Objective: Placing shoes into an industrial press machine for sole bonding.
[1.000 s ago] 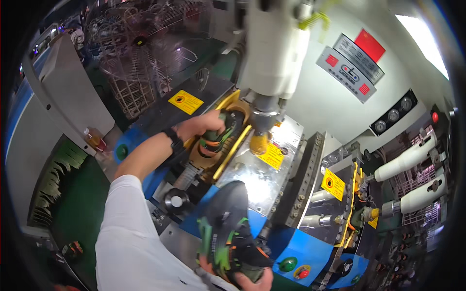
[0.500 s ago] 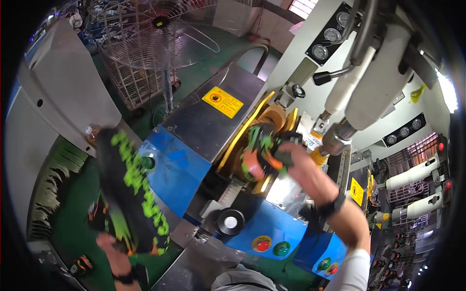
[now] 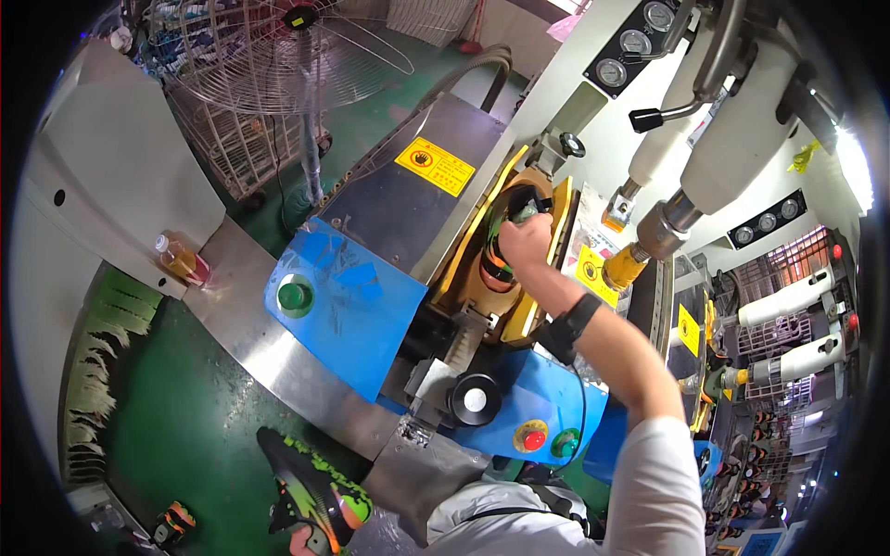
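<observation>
My left hand (image 3: pixel 303 539) is low at the bottom edge, its fingers closed round the heel end of a black, green and orange sports shoe (image 3: pixel 311 482). The toe of that shoe points up and away, above the green floor. My right hand (image 3: pixel 527 239) reaches into a press machine and grips a second shoe (image 3: pixel 494 250) of like colours near its collar. This shoe sits in a tan cradle (image 3: pixel 473 295) between two yellow side plates (image 3: pixel 480 222). My right hand hides part of it.
A blue panel (image 3: pixel 362 301) with a green button lies left of the cradle; a black round knob (image 3: pixel 474 399) is in front. A press head (image 3: pixel 627 267) hangs at the right. A bottle (image 3: pixel 181 258) stands at the left, and a fan (image 3: pixel 301 56) behind.
My left hand has carried its shoe down and back toward me, out of the view's middle left. My right hand has moved left and down over the cradle, with the second shoe now set into it.
</observation>
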A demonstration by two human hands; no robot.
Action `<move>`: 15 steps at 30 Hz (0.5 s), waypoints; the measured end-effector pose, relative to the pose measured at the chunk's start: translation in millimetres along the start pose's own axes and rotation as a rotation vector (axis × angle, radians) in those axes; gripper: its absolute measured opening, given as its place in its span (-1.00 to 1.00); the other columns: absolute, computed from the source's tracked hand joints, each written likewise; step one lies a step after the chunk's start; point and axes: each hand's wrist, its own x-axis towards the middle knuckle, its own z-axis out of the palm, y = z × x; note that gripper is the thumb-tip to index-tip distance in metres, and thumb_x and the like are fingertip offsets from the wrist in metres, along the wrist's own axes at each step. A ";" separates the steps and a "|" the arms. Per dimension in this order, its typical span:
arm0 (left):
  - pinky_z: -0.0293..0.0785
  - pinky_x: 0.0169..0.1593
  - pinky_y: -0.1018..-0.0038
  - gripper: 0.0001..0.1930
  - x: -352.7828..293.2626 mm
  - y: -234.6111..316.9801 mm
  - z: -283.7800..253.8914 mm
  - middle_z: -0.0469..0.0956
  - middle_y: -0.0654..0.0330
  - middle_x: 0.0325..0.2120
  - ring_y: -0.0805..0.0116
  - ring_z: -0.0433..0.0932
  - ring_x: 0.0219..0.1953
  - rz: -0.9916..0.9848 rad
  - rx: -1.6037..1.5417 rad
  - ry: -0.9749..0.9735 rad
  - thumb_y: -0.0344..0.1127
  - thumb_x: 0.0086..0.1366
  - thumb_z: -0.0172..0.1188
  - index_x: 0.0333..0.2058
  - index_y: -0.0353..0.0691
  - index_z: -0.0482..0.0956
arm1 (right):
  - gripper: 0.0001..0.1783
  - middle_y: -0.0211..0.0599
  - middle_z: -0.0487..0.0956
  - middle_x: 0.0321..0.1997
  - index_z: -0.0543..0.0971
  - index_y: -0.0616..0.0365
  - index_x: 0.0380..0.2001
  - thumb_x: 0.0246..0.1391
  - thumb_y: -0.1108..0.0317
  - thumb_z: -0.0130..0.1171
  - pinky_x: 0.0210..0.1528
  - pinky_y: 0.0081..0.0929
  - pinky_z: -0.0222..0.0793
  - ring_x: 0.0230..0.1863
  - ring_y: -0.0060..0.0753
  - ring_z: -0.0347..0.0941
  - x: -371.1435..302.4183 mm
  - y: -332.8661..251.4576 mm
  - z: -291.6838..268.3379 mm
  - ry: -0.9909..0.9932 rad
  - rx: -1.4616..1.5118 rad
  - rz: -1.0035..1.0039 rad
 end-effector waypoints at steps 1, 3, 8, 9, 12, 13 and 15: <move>0.50 -0.19 0.26 -0.71 -0.9 -10.1 42.3 0.52 0.11 -0.35 0.14 0.52 -0.25 0.014 0.019 0.229 -0.45 0.06 0.15 -0.18 -0.30 0.53 | -0.63 -0.01 0.53 -0.29 0.36 0.38 -0.26 -0.15 0.40 0.16 -0.28 -0.16 0.41 -0.25 -0.11 0.51 6.1 14.5 7.6 -0.103 0.117 0.170; 0.33 0.21 0.26 -0.53 -18.8 -23.5 99.9 0.45 0.10 0.02 0.19 0.45 0.08 0.135 0.259 0.009 -0.15 0.17 0.00 0.02 -0.26 0.38 | -0.63 0.03 0.54 -0.28 0.36 0.39 -0.27 -0.14 0.39 0.15 -0.23 -0.15 0.41 -0.25 -0.06 0.51 11.4 12.7 12.9 -0.239 0.247 0.329; 0.44 0.13 0.18 -0.47 -21.9 -42.4 91.8 0.55 0.04 -0.10 0.06 0.53 -0.03 0.140 0.082 -0.087 -0.38 -0.06 0.05 0.00 -0.29 0.45 | -0.48 0.21 0.52 -0.20 0.34 0.47 -0.17 -0.15 0.30 0.17 -0.10 -0.16 0.45 -0.15 0.10 0.53 14.0 -14.5 -13.5 -0.196 0.039 0.246; 0.43 0.13 0.17 -0.49 -16.7 -48.7 81.5 0.53 0.03 -0.08 0.05 0.51 -0.01 0.137 0.124 -0.191 -0.38 -0.03 0.05 -0.01 -0.31 0.45 | -0.41 0.30 0.51 -0.15 0.34 0.53 -0.14 -0.17 0.26 0.19 -0.07 -0.18 0.48 -0.15 0.14 0.54 16.4 -5.7 -15.9 -0.155 0.000 0.168; 0.43 0.15 0.17 -0.53 -32.1 -60.7 80.7 0.50 0.06 -0.05 0.08 0.48 0.03 0.105 0.205 -0.084 -0.35 0.03 0.04 -0.01 -0.27 0.46 | -0.34 0.21 0.52 -0.08 0.39 0.48 -0.11 -0.06 0.05 0.23 -0.08 -0.22 0.47 -0.07 0.00 0.53 8.8 -1.2 -69.7 -0.642 0.415 0.445; 0.42 0.16 0.20 -0.54 -27.1 -54.8 49.4 0.50 0.06 -0.05 0.08 0.48 0.02 -0.076 0.074 0.009 -0.35 0.03 0.03 -0.01 -0.24 0.47 | -0.36 0.18 0.53 -0.05 0.43 0.40 -0.10 -0.03 0.00 0.22 -0.09 -0.15 0.46 -0.09 0.08 0.53 8.4 -5.7 -110.4 -0.856 0.436 0.443; 0.40 0.17 0.22 -0.53 -53.5 -53.2 66.2 0.51 0.08 -0.06 0.10 0.49 0.00 0.052 0.091 -0.160 -0.34 0.03 0.03 -0.01 -0.23 0.47 | -0.36 0.13 0.48 0.09 0.42 0.31 0.01 -0.02 0.04 0.24 0.03 -0.11 0.40 0.08 0.10 0.45 -44.8 -11.4 -168.4 -0.829 0.187 -0.076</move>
